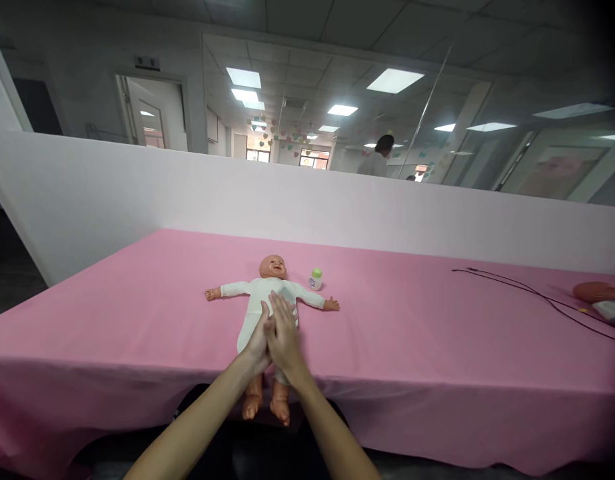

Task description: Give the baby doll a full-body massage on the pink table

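Note:
A baby doll (pixel 261 308) in a white gown lies on its back on the pink-covered table (pixel 152 300), arms spread and bare feet towards me. My left hand (pixel 257 338) and my right hand (pixel 284 331) rest side by side on the doll's belly, touching each other. Both are flat and hold nothing. A small white bottle with a green cap (pixel 316 280) stands just beyond the doll's left arm, near its head, and neither hand touches it.
A thin dark cable (pixel 532 297) curves across the table's right side. At the far right edge lie a flesh-coloured object (pixel 597 291) and a white packet (pixel 612 310). A white partition (pixel 307 200) backs the table, and a person (pixel 377 160) stands beyond it.

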A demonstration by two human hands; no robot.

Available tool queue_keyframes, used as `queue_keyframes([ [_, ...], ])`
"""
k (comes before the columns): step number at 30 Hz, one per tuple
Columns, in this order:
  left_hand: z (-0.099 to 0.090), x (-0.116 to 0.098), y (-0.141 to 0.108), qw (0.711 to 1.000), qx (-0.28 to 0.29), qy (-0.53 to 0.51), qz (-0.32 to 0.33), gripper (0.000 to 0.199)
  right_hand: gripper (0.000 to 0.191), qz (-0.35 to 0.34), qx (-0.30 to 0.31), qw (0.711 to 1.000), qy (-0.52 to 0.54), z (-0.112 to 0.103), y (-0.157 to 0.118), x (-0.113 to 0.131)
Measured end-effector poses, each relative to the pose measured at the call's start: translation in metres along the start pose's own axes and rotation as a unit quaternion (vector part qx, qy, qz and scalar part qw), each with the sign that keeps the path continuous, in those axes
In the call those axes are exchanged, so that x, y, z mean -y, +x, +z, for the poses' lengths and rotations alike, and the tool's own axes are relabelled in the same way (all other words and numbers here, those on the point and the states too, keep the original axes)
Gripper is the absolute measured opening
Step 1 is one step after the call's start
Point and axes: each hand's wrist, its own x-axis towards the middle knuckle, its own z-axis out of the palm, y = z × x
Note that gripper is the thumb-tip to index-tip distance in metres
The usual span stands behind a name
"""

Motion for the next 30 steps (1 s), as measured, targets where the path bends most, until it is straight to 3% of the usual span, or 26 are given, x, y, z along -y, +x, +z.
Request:
queue_keyframes([
  [2,-0.009,-0.013,0.010,0.997,0.018,0.074,-0.003,0.082,0.078,0.047,-0.009,0.999,0.007,-0.013,0.024,-0.026],
  [4,-0.023,-0.028,0.028,0.974,-0.008,0.211,0.082,0.074,0.083,0.113,-0.013,0.993,-0.001,-0.022,0.045,-0.060],
  [5,-0.033,-0.034,0.039,0.949,-0.035,0.283,0.133,0.068,0.085,0.135,-0.008,0.991,-0.021,-0.025,0.053,-0.078],
  [7,-0.057,-0.041,0.063,0.887,-0.085,0.411,0.191,0.061,0.082,0.153,0.018,0.985,-0.082,-0.028,0.061,-0.111],
  [11,-0.119,-0.037,0.098,0.776,-0.102,0.610,0.128,0.063,0.064,0.128,0.075,0.966,-0.213,-0.034,0.059,-0.156],
  [15,-0.168,-0.030,0.102,0.613,-0.172,0.752,0.172,0.071,0.061,0.100,0.048,0.937,-0.332,-0.049,0.050,-0.175],
  [17,-0.180,-0.032,0.100,0.560,-0.210,0.780,0.186,0.077,0.068,0.098,0.015,0.923,-0.371,-0.055,0.048,-0.179],
  [20,-0.182,-0.035,0.103,0.537,-0.191,0.796,0.203,0.076,0.075,0.087,-0.001,0.929,-0.360,-0.053,0.051,-0.179],
  [23,-0.176,-0.032,0.109,0.552,-0.068,0.806,0.205,0.066,0.071,0.055,0.072,0.955,-0.284,-0.041,0.055,-0.173],
  [25,-0.175,-0.028,0.110,0.542,-0.033,0.818,0.191,0.060,0.066,0.062,0.100,0.956,-0.267,-0.036,0.056,-0.169],
  [27,-0.177,-0.027,0.108,0.512,-0.076,0.835,0.188,0.057,0.060,0.087,0.076,0.946,-0.302,-0.039,0.055,-0.169],
  [30,-0.186,-0.040,0.100,0.473,-0.188,0.841,0.184,0.055,0.056,0.126,-0.015,0.920,-0.372,-0.057,0.049,-0.174],
])
